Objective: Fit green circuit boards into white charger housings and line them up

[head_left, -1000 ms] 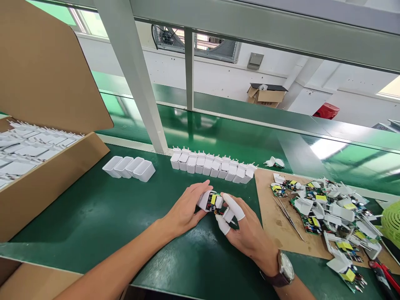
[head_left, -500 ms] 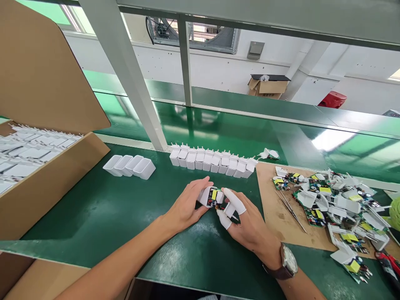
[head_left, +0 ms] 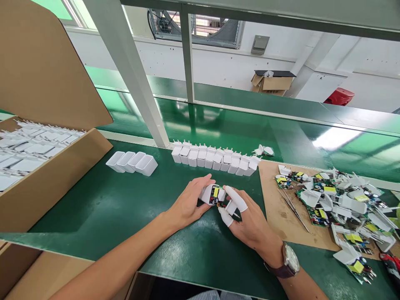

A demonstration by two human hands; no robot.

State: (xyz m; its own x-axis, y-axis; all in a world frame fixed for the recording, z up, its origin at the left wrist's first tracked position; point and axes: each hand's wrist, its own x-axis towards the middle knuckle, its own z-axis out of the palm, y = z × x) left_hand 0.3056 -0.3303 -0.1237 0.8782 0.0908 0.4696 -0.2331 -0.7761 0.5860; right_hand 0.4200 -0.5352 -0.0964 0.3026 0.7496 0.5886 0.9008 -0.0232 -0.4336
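Note:
My left hand (head_left: pixel 190 199) is closed around a white plastic charger housing (head_left: pixel 205 194), its open end facing right. A circuit board (head_left: pixel 216 195) with a yellow-wrapped transformer sits partly inside that opening. My right hand (head_left: pixel 246 212), with white finger cots on thumb and forefinger, grips the board's outer end. A white plug cover (head_left: pixel 230 207) hangs by the board between those fingers. Beyond the hands stands a row of white housings (head_left: pixel 210 158) with pronged covers leaning on top. Several open white housings (head_left: pixel 146 165) stand nested together to the left.
A cardboard box (head_left: pixel 70 166) full of white pronged parts stands at left. On the right, a brown board (head_left: pixel 268 196) bears tweezers (head_left: pixel 293 210) and a heap of circuit boards with white covers (head_left: pixel 340 200). A red-handled tool (head_left: pixel 390 264) lies at the right edge. A metal post (head_left: pixel 137 79) rises behind.
The camera view has shifted slightly. Both hands keep their grip on the housing and circuit board, with barely any visible movement between them.

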